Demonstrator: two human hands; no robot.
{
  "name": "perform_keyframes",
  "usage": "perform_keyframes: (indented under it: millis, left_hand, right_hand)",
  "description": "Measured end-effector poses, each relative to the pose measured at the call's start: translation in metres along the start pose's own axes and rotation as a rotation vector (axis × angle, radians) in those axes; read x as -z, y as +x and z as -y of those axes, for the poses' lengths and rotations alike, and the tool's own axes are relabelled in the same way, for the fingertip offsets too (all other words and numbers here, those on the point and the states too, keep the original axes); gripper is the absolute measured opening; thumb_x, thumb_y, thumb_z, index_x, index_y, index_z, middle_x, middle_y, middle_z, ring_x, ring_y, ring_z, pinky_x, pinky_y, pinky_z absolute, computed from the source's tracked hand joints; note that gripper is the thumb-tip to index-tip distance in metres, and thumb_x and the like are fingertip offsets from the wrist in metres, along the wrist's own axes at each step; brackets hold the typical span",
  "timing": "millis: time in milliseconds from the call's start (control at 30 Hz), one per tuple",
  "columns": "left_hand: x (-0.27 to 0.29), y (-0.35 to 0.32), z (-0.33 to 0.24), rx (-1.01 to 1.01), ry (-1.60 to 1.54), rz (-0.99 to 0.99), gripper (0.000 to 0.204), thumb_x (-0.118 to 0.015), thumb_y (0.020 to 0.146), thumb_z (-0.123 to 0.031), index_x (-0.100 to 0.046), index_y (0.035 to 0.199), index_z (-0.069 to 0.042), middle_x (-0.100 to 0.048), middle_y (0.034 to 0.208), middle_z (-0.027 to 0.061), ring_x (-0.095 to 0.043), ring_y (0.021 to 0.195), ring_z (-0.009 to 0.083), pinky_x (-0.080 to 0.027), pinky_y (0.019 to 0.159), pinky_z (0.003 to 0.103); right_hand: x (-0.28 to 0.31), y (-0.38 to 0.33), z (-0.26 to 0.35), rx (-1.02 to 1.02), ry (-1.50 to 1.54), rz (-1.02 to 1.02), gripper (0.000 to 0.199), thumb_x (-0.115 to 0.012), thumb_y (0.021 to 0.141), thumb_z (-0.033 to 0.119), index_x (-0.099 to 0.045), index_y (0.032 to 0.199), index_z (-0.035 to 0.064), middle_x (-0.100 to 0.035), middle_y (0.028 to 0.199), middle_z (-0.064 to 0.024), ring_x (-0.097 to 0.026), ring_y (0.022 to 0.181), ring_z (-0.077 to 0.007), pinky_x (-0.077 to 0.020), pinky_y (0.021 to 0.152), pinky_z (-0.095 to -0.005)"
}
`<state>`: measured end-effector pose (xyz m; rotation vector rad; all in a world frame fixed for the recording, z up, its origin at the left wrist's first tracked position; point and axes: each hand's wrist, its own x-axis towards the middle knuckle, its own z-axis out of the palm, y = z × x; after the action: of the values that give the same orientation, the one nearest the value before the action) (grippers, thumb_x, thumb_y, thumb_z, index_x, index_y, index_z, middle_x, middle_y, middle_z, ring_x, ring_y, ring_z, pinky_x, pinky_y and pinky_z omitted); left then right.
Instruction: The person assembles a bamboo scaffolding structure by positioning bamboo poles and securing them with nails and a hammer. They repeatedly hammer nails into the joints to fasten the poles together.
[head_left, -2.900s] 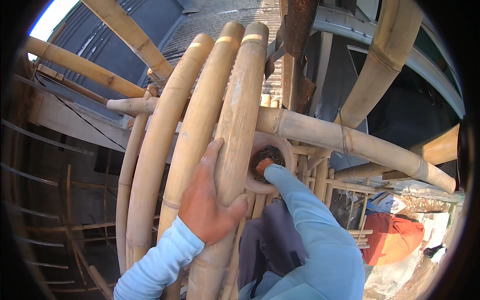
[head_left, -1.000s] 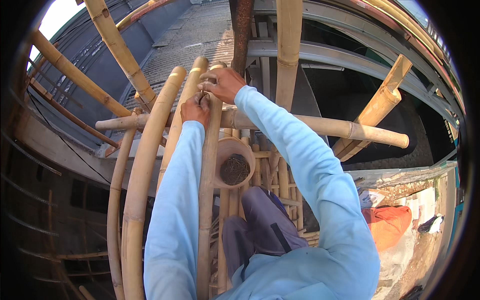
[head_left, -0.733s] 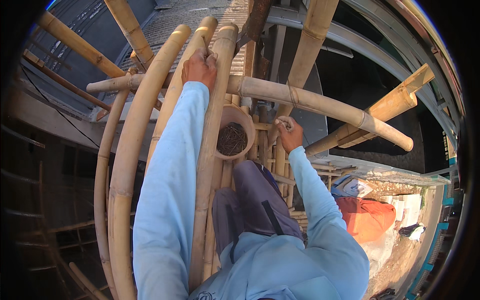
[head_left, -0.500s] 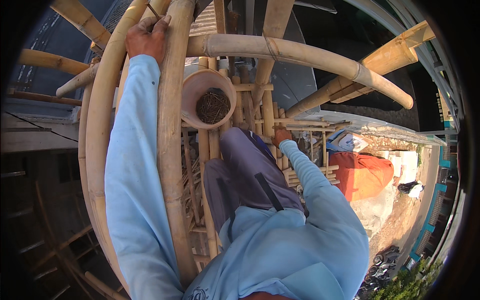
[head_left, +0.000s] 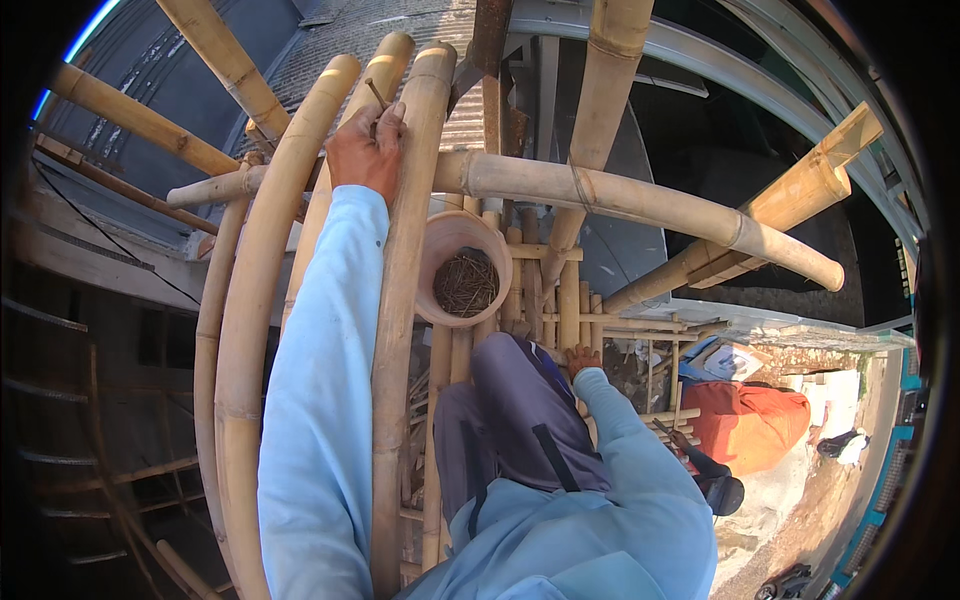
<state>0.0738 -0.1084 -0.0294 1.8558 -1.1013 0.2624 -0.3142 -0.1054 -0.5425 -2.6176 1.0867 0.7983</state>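
My left hand (head_left: 367,150) is stretched far forward, its fingers pinched round a thin brown nail (head_left: 376,92). It lies against a thick upright bamboo pole (head_left: 412,200), with a second curved pole (head_left: 245,330) to its left. Just right of my forearm stands a pale pink bucket (head_left: 504,262), part filled with a heap of nails (head_left: 467,285). Beyond my bent knee, my right hand (head_left: 583,360) rests on the bamboo platform (head_left: 568,310) with its fingers spread and nothing in them.
A thick bamboo crossbar (head_left: 650,202) spans ahead, with slanted poles (head_left: 600,100) behind it. Far below on the right, another person (head_left: 715,480) in a dark cap stands near an orange tarp (head_left: 745,425). Dark open framework drops away at left.
The whole view has tilted, so the poles' upper ends show and the bucket sits lower and farther right. My right hand's fingers now show spread. The other person has come into view below.
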Motion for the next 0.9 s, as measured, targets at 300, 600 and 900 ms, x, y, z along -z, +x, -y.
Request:
perform_keyframes:
  millis: [300,600,900]
  left_hand:
    - [-0.011,0.002,0.017,0.048,-0.148,0.038,0.028,-0.068,0.097,-0.028,-0.076,0.098,-0.001,-0.074,0.081,0.0144,-0.070,0.076,0.0228,-0.054,0.079,0.034]
    - [-0.004,-0.002,-0.004,0.061,-0.117,0.051,0.030,-0.069,0.096,-0.028,-0.076,0.104,0.000,-0.076,0.090,0.0172,-0.072,0.085,0.0261,-0.055,0.082,0.036]
    - [-0.003,-0.003,-0.003,0.090,-0.143,0.066,0.028,-0.068,0.096,-0.029,-0.075,0.104,-0.003,-0.075,0.089,0.0169,-0.072,0.086,0.0313,-0.054,0.081,0.041]
  right_hand:
    - [0.038,0.002,0.014,-0.024,0.117,0.113,0.048,-0.066,0.095,0.034,-0.056,0.132,0.0049,-0.067,0.128,-0.0181,-0.068,0.115,-0.0360,-0.0544,0.097,-0.0474]
    - [0.054,-0.095,-0.050,-0.162,0.409,0.227,0.079,-0.079,0.076,0.048,-0.060,0.139,0.0043,-0.066,0.129,-0.0274,-0.064,0.120,-0.0429,-0.0506,0.107,-0.0479]
    - [0.125,-0.198,-0.091,-0.182,0.949,-0.502,0.060,-0.083,0.074,0.036,-0.061,0.118,0.0001,-0.071,0.108,-0.0245,-0.067,0.106,-0.0428,-0.0511,0.096,-0.0491]
